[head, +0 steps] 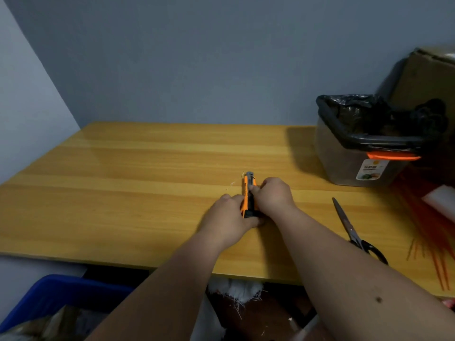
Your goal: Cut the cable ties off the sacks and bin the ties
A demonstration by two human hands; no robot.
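We see a dim, flatly lit room with a cool grey cast on the wall. A soft sheen lies across the far left of the table (pixel 138 153). The bin (pixel 359 143) throws a dark shadow leftward, so light comes from the right. Wide-angle bending bows the table edges; the right edge and lower corners of the frame are smeared and blurred.

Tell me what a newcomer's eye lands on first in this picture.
First, the orange and black utility knife at the middle of the wooden table, gripped by both the left hand and the right hand. Next, the bin lined with a black bag at the table's far right corner. Then the scissors lying on the table to the right of the right forearm.
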